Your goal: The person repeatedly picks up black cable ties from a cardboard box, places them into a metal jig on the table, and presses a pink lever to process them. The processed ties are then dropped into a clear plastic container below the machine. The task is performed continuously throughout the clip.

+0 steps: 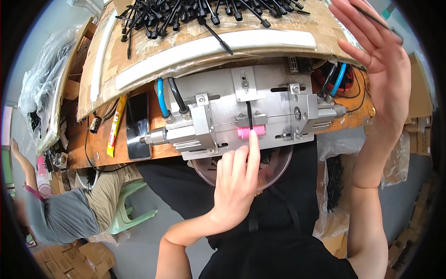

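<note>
My left hand point(234, 183) stretches its index finger onto a pink block point(251, 131) at the front of a metal fixture point(274, 102); the other fingers are curled, with no held thing visible. A thin black stem point(249, 114) runs from the block back toward a small bracket point(246, 83). Raised at the upper right, my right hand point(383, 56) has long straight fingers and its thumb apart. Across those fingers lies a thin black rod point(378, 19), seemingly held between them, though the grip itself is hard to see.
Behind the fixture, many black capped stems point(200, 11) lie on a cardboard tray point(104, 60). A phone point(138, 116) and a yellow packet point(116, 128) are at the left. Below sits a clear bowl point(281, 169). Another person point(69, 209) sits at far left.
</note>
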`<move>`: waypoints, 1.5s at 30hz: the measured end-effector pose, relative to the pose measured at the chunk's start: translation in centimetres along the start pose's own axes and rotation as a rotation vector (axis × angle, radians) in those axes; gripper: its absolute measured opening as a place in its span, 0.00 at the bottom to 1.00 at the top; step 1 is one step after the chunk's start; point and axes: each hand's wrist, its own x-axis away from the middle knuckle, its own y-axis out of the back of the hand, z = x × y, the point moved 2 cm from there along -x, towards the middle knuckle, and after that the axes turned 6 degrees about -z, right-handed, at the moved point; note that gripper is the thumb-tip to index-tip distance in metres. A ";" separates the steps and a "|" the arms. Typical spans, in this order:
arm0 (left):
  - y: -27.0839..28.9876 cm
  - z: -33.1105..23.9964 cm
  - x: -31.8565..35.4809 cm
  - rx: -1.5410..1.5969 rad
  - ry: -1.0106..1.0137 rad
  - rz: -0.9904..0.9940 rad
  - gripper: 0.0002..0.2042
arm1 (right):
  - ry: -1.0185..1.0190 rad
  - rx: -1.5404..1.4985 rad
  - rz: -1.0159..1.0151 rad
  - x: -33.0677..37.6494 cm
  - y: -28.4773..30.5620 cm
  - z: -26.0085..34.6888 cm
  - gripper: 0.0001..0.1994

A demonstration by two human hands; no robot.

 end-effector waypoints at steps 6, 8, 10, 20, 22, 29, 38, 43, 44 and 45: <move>-0.7 -0.1 0.0 -0.057 0.008 0.102 0.35 | -0.077 -0.064 -0.076 2.2 1.5 1.2 0.29; -0.7 0.0 -0.4 -0.038 0.002 0.093 0.35 | -0.058 0.047 -0.131 3.4 1.3 1.6 0.23; -0.7 -0.1 -0.7 -0.005 -0.009 0.092 0.35 | 0.011 0.081 -0.167 4.7 1.2 1.8 0.16; 4.6 5.0 -10.9 0.088 -0.058 -0.301 0.23 | 0.134 0.418 0.072 16.7 -8.1 -1.7 0.31; 5.6 9.0 -15.8 -0.109 -0.315 -0.358 0.19 | 0.142 0.436 0.140 17.3 -10.1 -2.2 0.31; 6.3 9.2 -19.9 0.242 -0.235 0.172 0.09 | 0.083 0.429 0.183 17.5 -12.3 -3.7 0.31; 7.6 11.3 -14.6 0.192 -0.298 -0.022 0.15 | 0.298 0.565 0.128 9.9 -9.6 -0.6 0.24; 4.7 4.5 -4.9 0.148 -0.120 -0.196 0.38 | 0.521 1.023 0.010 -2.0 -9.6 -0.3 0.12; 3.6 3.4 -3.2 0.159 -0.097 -0.170 0.39 | 0.372 1.061 0.172 -3.1 -10.1 0.2 0.12; 2.7 2.6 -1.6 0.171 -0.047 -0.108 0.40 | 0.244 1.034 0.277 -4.1 -10.5 0.2 0.12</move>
